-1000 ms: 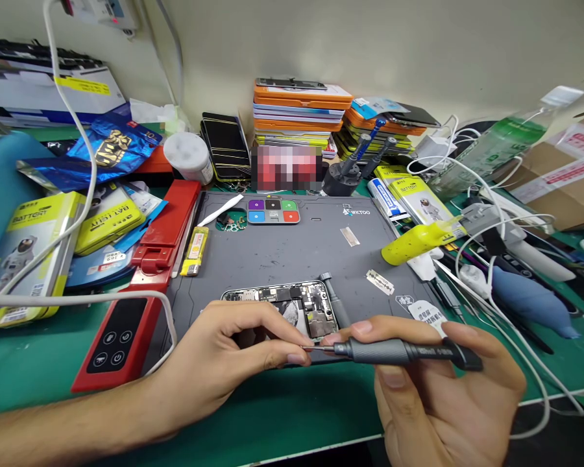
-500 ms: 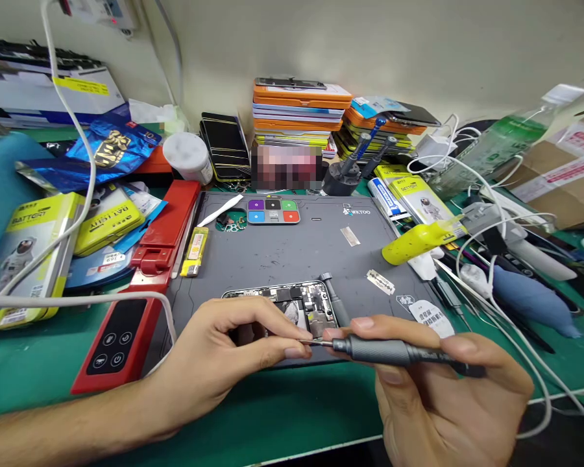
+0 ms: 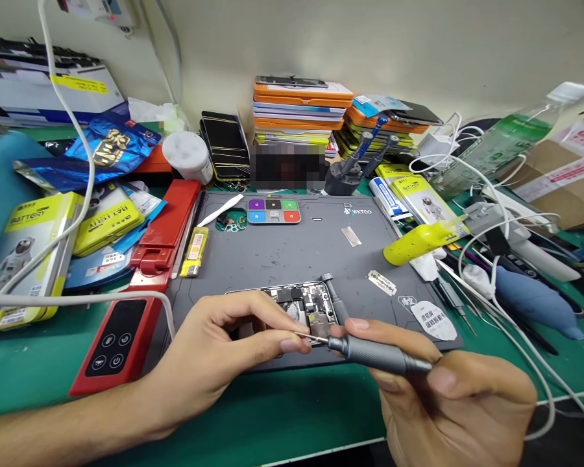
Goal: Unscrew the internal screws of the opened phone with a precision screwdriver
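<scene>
My right hand (image 3: 448,395) is wrapped round a grey screwdriver (image 3: 379,353), which lies almost level and points left. Thumb and forefinger of my left hand (image 3: 238,344) pinch at its thin metal tip; whether a tiny part sits between them is hidden. Just behind the fingers lies an opened phone (image 3: 324,311) with its inner boards showing, partly covered by my left hand. A second grey screwdriver (image 3: 335,295) rests against the phone's right edge. All this is over the front of a dark grey work mat (image 3: 282,256).
Right of the phone lie a razor blade (image 3: 382,283), a yellow bottle (image 3: 411,245) and tangled white cables. To the left are a red device (image 3: 117,350) with touch buttons and battery boxes (image 3: 34,253). A screwdriver stand (image 3: 344,176) and stacked boxes (image 3: 299,113) line the back.
The screwdriver has turned slightly, its handle end dipping lower. Fingers of my right hand have shifted along the handle. My left hand keeps its pinch at the tip.
</scene>
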A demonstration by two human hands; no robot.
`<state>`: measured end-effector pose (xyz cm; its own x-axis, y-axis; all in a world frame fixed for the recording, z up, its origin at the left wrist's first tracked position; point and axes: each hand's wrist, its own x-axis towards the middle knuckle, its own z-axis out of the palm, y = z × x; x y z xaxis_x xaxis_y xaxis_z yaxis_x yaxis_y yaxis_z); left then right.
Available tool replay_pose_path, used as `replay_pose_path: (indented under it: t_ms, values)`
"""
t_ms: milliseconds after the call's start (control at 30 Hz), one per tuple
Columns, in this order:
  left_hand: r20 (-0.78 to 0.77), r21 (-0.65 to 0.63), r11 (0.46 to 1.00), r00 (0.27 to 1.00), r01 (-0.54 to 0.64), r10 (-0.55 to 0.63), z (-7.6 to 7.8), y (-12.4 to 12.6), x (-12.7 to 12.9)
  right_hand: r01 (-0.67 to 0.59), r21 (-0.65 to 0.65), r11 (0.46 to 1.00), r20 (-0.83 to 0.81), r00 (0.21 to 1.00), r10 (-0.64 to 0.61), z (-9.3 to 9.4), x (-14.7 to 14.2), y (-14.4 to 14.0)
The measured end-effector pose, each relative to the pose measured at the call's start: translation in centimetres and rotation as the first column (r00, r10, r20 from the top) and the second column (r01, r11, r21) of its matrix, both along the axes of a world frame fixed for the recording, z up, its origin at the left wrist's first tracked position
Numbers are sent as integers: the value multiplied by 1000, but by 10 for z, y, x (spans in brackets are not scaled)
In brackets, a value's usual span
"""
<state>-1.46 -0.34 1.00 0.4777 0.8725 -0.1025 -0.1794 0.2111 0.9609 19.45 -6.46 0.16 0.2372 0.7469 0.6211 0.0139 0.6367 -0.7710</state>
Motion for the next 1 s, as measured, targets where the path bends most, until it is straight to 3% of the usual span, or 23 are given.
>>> replay_pose_path:
  t_ms: [267,600,1000]
  values:
    - [4,-65,998,1000,-12,13,1,1,1,78,58,995,128,988,-85,0,1,2]
    - [-35,-61,998,999,-28,26,3,1,2,-13,20,1000,78,997,11,7,-3,5]
    - [-40,-55,998,999,32,-35,2,0,0,10,-22,1000,106,994,-8,3,0,2]
